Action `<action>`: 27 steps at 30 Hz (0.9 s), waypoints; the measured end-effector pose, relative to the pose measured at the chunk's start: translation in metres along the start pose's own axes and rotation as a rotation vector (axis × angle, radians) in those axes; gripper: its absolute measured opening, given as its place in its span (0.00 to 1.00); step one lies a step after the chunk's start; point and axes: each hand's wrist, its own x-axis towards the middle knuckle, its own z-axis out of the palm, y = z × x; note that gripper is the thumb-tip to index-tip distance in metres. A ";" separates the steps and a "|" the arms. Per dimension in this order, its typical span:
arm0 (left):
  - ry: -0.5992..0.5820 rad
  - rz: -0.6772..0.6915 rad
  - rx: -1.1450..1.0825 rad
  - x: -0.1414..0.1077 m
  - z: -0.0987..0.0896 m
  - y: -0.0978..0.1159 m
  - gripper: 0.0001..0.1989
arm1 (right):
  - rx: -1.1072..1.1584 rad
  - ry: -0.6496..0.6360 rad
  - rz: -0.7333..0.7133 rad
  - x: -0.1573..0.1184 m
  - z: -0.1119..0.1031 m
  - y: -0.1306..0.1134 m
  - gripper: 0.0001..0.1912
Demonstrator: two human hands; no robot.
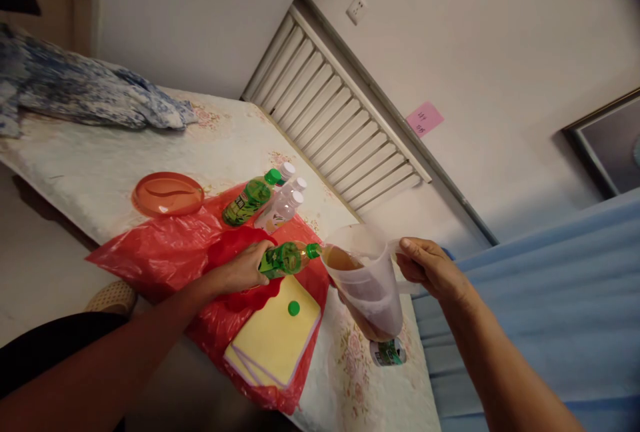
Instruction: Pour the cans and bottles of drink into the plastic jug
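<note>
My left hand is wrapped round a green-labelled drink bottle, held tilted with its green-topped neck at the rim of a translucent plastic pitcher. Whether that green top is a cap or only a neck ring, I cannot tell. My right hand grips the pitcher's handle, and the pitcher leans towards the bottle with brown liquid inside. Below the bottle, a loose green cap lies on folded yellow cloths. A red scalloped dish is partly hidden under my left hand and forearm.
Red plastic sheeting covers part of the flowered bed-like surface. An upright green-capped bottle stands by several white-capped bottles. An orange lid, a green-labelled container, a radiator and a blue curtain are around.
</note>
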 end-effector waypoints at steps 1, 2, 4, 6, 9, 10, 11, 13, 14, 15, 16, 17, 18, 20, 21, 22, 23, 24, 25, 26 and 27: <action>-0.005 -0.002 -0.003 0.000 0.000 0.001 0.20 | 0.000 -0.002 0.000 0.000 0.000 0.000 0.29; -0.010 -0.004 -0.007 -0.001 0.000 0.002 0.20 | -0.002 -0.004 -0.002 0.000 0.000 0.000 0.29; -0.012 -0.008 -0.013 -0.001 -0.001 0.003 0.19 | -0.004 -0.003 -0.005 0.000 0.001 -0.001 0.29; -0.007 -0.001 -0.011 -0.001 -0.001 0.004 0.19 | -0.004 0.000 -0.005 0.000 0.001 -0.001 0.29; -0.006 0.008 0.004 -0.001 0.000 0.002 0.18 | -0.010 0.007 -0.002 0.000 0.001 -0.002 0.29; -0.007 0.009 0.004 0.000 0.000 0.001 0.18 | -0.014 0.009 -0.004 0.000 0.001 -0.002 0.29; -0.008 0.011 0.002 0.000 0.000 0.000 0.18 | -0.018 0.009 -0.006 0.000 0.001 -0.001 0.29; -0.007 0.016 -0.007 0.001 0.000 -0.002 0.19 | -0.019 0.004 -0.007 0.000 0.001 -0.001 0.29; -0.007 0.016 -0.013 0.001 0.000 -0.003 0.20 | -0.017 0.001 -0.005 0.000 0.001 -0.001 0.29; -0.007 0.017 -0.020 0.001 0.000 -0.003 0.20 | -0.014 -0.002 -0.002 0.000 0.000 -0.001 0.29; -0.006 0.016 -0.025 0.001 0.000 -0.004 0.20 | -0.011 -0.003 0.000 0.000 0.000 0.000 0.29; -0.008 0.016 -0.030 0.000 0.000 -0.004 0.20 | -0.008 -0.002 0.002 0.000 0.000 0.000 0.29; -0.013 0.019 -0.032 0.000 0.000 -0.004 0.20 | -0.005 -0.001 0.001 0.000 0.000 -0.001 0.29; -0.015 0.022 -0.024 0.000 0.000 -0.004 0.20 | 0.001 -0.006 0.001 0.001 0.000 -0.001 0.29; -0.009 0.021 -0.017 0.000 0.000 -0.003 0.20 | 0.003 -0.009 0.001 0.001 0.000 -0.001 0.29; -0.007 0.020 -0.013 0.000 0.000 -0.003 0.20 | 0.003 -0.014 0.001 0.001 0.000 -0.002 0.29; -0.004 0.019 -0.014 0.000 0.000 -0.003 0.20 | 0.000 -0.017 0.000 0.001 0.000 -0.002 0.29; -0.003 0.016 -0.016 0.000 0.000 -0.003 0.20 | -0.004 -0.017 -0.001 0.001 0.001 -0.003 0.29; -0.004 0.014 -0.020 0.000 0.000 -0.003 0.20 | -0.009 -0.016 -0.002 0.001 0.001 -0.003 0.29; -0.008 0.015 -0.021 0.000 0.000 -0.002 0.19 | -0.014 -0.014 -0.003 0.001 0.001 -0.003 0.29; -0.009 0.016 -0.019 0.000 0.000 -0.002 0.19 | -0.017 -0.014 -0.003 0.001 0.001 -0.003 0.29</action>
